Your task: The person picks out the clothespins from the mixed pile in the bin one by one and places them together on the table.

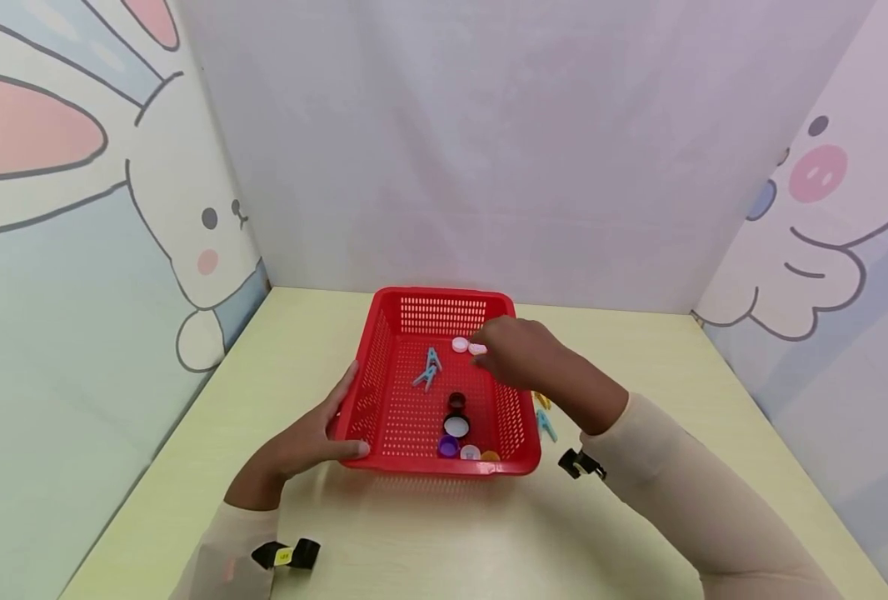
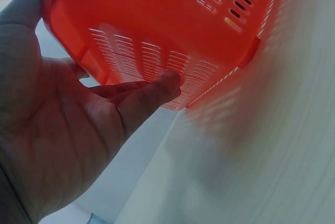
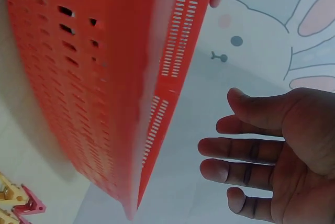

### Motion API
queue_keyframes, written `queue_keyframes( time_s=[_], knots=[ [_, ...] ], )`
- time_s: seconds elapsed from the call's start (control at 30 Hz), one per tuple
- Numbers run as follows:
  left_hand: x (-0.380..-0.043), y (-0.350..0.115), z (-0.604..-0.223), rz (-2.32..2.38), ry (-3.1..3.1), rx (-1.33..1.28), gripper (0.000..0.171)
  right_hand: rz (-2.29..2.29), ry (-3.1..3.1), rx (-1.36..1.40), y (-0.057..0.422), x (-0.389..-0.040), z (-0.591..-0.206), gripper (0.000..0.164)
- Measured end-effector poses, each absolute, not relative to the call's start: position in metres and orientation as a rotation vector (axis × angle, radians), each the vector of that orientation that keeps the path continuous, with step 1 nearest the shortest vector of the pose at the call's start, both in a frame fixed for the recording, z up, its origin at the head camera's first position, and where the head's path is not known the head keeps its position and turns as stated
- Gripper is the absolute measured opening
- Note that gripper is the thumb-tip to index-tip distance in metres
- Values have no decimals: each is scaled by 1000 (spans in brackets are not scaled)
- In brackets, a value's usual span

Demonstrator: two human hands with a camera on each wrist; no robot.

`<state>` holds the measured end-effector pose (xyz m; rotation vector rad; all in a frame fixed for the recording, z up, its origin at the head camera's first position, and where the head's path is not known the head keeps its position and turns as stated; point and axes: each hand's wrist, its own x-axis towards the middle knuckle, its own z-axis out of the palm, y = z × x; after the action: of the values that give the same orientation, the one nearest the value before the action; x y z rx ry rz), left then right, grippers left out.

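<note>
A red plastic basket (image 1: 438, 468) stands on the table, its slotted wall also filling much of the left wrist view. At its left rim, my left hand (image 1: 305, 437) holds on, thumb over the edge and fingers against the outer wall (image 2: 131, 51). My right hand (image 1: 519, 350) hovers over the basket's right side, fingers spread and nothing in them in the right wrist view. Near its fingertips lie a pale pink cap (image 1: 460, 344) and another pinkish cap (image 1: 477, 348), partly covered. Two light blue clothespins (image 1: 429, 377) lie at the basket's left middle.
Toward the basket's front right are a dark brown cap (image 1: 456, 401), a black-rimmed cap (image 1: 456, 427), a purple cap (image 1: 448, 447), a white cap (image 1: 470, 452) and an orange cap (image 1: 491, 457). Outside, right, lie a blue clothespin (image 1: 546, 425), yellow clothespins (image 1: 542, 400) and a pink clothespin (image 3: 32, 203).
</note>
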<state>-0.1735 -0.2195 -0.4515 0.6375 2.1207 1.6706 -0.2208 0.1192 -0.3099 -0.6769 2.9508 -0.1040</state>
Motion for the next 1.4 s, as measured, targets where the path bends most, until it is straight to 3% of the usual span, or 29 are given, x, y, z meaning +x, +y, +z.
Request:
queue_keyframes(
  time_s=[0.13, 0.4, 0.63, 0.87, 1.17, 1.4],
  knots=[
    [-173, -220, -452, 1667, 2127, 630, 131, -116, 2947, -718, 113, -226, -302, 43],
    [-174, -220, -452, 1667, 2132, 626, 130, -57, 2821, -729, 105, -236, -294, 44],
    [-174, -220, -451, 1668, 2129, 632, 130, -86, 2764, -758, 91, -254, -290, 32],
    [-174, -220, -451, 1670, 2125, 634, 131, -189, 2684, -721, 76, -282, -310, 14],
    [-174, -220, -450, 1678, 2099, 623, 129, -160, 2634, -687, 64, -308, -338, 8],
    [-173, -220, -451, 1679, 2099, 628, 130, -209, 2525, -504, 64, -308, -346, 38]
  ],
)
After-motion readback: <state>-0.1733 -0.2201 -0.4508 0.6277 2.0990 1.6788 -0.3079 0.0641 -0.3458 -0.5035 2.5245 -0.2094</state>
